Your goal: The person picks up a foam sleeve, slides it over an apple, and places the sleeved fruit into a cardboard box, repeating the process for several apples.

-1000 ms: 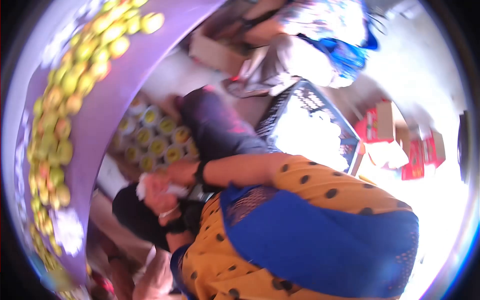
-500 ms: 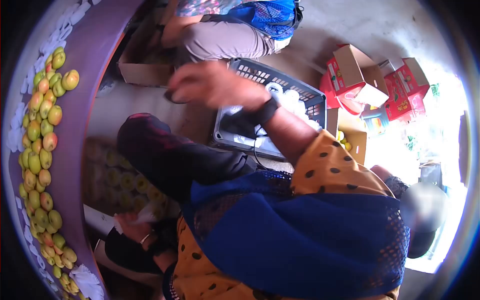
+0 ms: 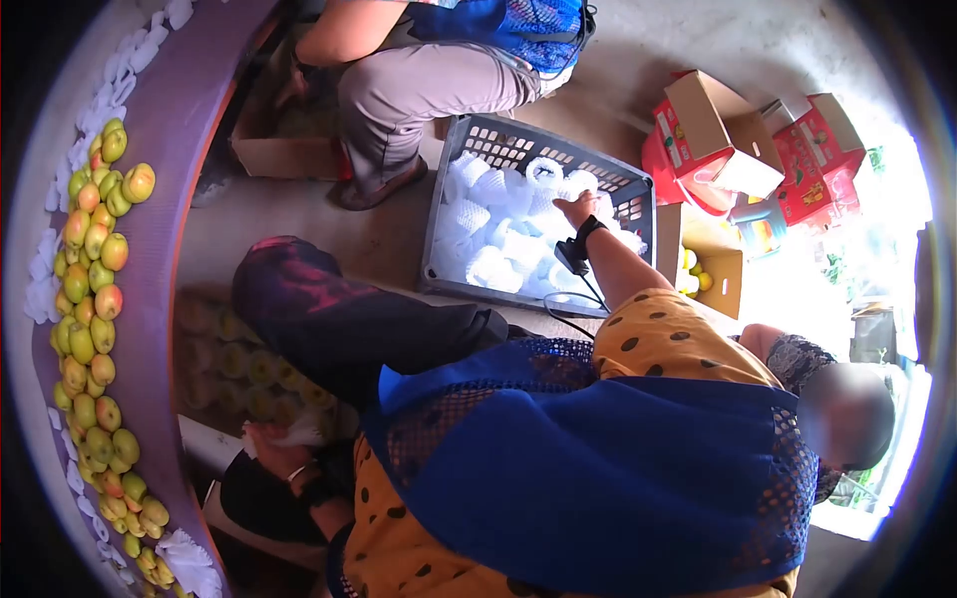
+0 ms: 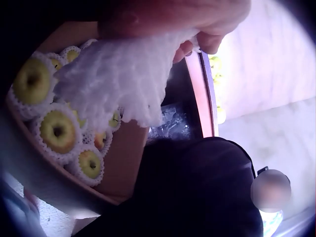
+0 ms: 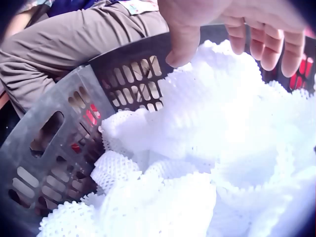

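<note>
My left hand point(image 4: 197, 19) pinches a white foam fruit net point(image 4: 118, 79), which hangs over an open cardboard box point(image 4: 123, 163). Inside that box, several yellow-green apples point(image 4: 57, 131) sit in foam nets. In the head view the same hand point(image 3: 274, 453) is low on the left, by my knee. My right hand point(image 3: 580, 209) reaches over a dark plastic crate point(image 3: 498, 145) heaped with white foam nets point(image 3: 488, 214). The right wrist view shows its fingers point(image 5: 269, 49) spread and loosely bent, thumb apart, right at the top of the heap, with nothing gripped.
A purple-covered table point(image 3: 164, 229) along the left bears a long row of loose apples point(image 3: 90, 329) and more foam nets. Another person point(image 3: 429, 100) crouches beyond the crate. Red cartons point(image 3: 812, 164) and a cardboard box of fruit point(image 3: 718, 274) stand to the right.
My two hands were together around white foam near the apples. They have parted: the right has swung away to the crate, while the left stays by the box with the foam net.
</note>
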